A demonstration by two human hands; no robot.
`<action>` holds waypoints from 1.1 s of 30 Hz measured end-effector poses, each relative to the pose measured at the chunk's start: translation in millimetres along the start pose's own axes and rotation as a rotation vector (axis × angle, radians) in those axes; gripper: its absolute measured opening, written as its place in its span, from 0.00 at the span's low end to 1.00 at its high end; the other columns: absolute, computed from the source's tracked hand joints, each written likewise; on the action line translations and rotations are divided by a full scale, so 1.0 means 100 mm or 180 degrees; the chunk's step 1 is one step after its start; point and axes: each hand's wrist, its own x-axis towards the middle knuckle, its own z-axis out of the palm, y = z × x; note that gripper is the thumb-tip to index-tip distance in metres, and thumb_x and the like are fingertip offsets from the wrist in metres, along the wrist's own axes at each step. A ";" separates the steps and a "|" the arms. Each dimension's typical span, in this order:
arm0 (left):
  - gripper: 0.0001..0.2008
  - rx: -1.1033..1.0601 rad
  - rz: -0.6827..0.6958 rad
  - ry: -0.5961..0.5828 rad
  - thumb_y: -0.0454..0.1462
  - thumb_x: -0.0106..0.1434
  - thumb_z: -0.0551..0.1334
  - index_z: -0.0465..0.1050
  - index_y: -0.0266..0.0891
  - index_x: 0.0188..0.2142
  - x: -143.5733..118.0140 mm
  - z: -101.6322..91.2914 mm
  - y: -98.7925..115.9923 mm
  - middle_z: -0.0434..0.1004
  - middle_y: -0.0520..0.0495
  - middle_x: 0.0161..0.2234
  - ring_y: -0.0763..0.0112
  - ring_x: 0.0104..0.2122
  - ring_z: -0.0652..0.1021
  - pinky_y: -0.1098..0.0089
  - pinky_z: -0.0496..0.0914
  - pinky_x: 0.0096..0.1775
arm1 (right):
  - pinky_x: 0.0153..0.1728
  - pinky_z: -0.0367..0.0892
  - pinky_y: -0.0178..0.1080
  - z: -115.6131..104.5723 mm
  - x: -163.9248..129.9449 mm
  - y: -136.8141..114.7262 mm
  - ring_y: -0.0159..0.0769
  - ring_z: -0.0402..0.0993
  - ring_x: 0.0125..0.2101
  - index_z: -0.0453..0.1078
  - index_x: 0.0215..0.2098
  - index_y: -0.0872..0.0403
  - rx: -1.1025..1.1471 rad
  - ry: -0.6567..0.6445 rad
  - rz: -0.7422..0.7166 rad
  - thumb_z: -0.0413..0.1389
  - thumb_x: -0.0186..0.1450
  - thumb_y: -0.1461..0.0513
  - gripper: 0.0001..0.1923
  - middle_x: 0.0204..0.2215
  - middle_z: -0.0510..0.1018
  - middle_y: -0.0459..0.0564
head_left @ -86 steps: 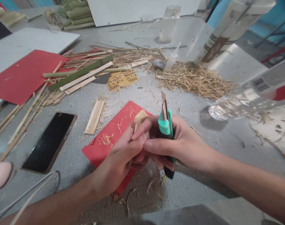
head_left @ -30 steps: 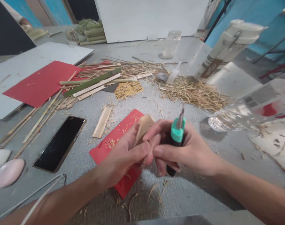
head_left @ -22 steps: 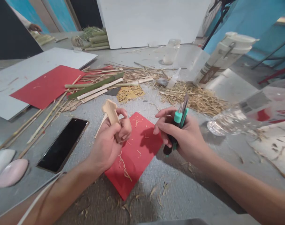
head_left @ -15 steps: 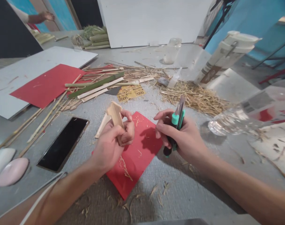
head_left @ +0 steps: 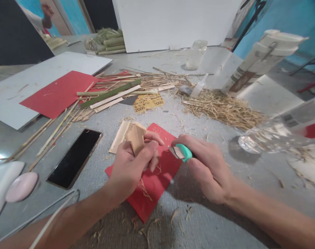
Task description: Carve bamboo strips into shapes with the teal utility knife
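My left hand [head_left: 133,166] is closed round a small pale piece of wood [head_left: 135,136] with a notched, angled end; its lower part is hidden in the fingers. My right hand [head_left: 206,166] grips a green utility knife [head_left: 183,152], its blade out and pointing left toward the left hand, a small gap away. Beneath both hands lies a red sheet [head_left: 154,192] sprinkled with thin curled shavings. Another flat pale wood piece [head_left: 117,140] rests on the table just behind the left hand.
A phone [head_left: 75,158] and a pink oval object [head_left: 22,187] lie at left. Behind are bamboo strips [head_left: 116,95], a yellow sandpaper piece [head_left: 148,102] and straw-like shavings [head_left: 222,108]. A clear bottle [head_left: 263,138] lies at right. A person's hand [head_left: 47,12] shows far left.
My right hand has turned the knife from upright to pointing left, and its fingers have closed round the handle. The left hand has tilted the wood piece slightly. The view has shifted a little.
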 end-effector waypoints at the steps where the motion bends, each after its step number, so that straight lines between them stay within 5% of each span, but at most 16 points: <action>1: 0.09 -0.0018 0.0023 -0.0012 0.42 0.75 0.65 0.81 0.43 0.39 0.00 0.00 0.00 0.67 0.57 0.19 0.79 0.18 0.66 0.77 0.61 0.22 | 0.31 0.59 0.42 0.00 0.00 -0.01 0.36 0.64 0.29 0.65 0.42 0.50 -0.0114 0.0015 -0.0095 0.46 0.79 0.55 0.12 0.30 0.69 0.45; 10: 0.08 0.0151 0.0354 0.0074 0.41 0.74 0.67 0.85 0.47 0.38 -0.06 0.01 0.01 0.82 0.56 0.30 0.84 0.21 0.74 0.81 0.67 0.24 | 0.29 0.58 0.40 0.02 0.03 -0.06 0.35 0.62 0.28 0.61 0.38 0.50 -0.0771 0.0001 -0.0394 0.51 0.76 0.60 0.07 0.29 0.69 0.45; 18: 0.08 0.0015 0.0313 0.0133 0.40 0.74 0.67 0.84 0.46 0.37 -0.07 0.01 0.03 0.76 0.56 0.23 0.83 0.19 0.70 0.80 0.62 0.23 | 0.30 0.59 0.39 0.02 0.02 -0.05 0.35 0.62 0.29 0.64 0.40 0.52 -0.0945 0.0045 -0.0373 0.50 0.76 0.60 0.06 0.30 0.68 0.45; 25: 0.08 -0.1489 -0.0442 -0.0631 0.42 0.66 0.70 0.78 0.42 0.33 0.03 0.00 0.09 0.64 0.55 0.21 0.75 0.21 0.62 0.74 0.61 0.25 | 0.28 0.58 0.39 0.03 0.01 -0.04 0.34 0.62 0.27 0.65 0.43 0.52 -0.0740 0.0063 -0.0443 0.50 0.77 0.60 0.06 0.29 0.67 0.44; 33: 0.05 -0.1882 -0.0411 -0.1073 0.37 0.65 0.67 0.76 0.40 0.33 0.02 0.00 0.04 0.61 0.54 0.27 0.73 0.26 0.61 0.71 0.63 0.31 | 0.28 0.59 0.39 0.04 -0.01 -0.04 0.34 0.62 0.27 0.67 0.44 0.53 -0.0534 -0.0024 -0.0520 0.50 0.78 0.59 0.07 0.30 0.69 0.45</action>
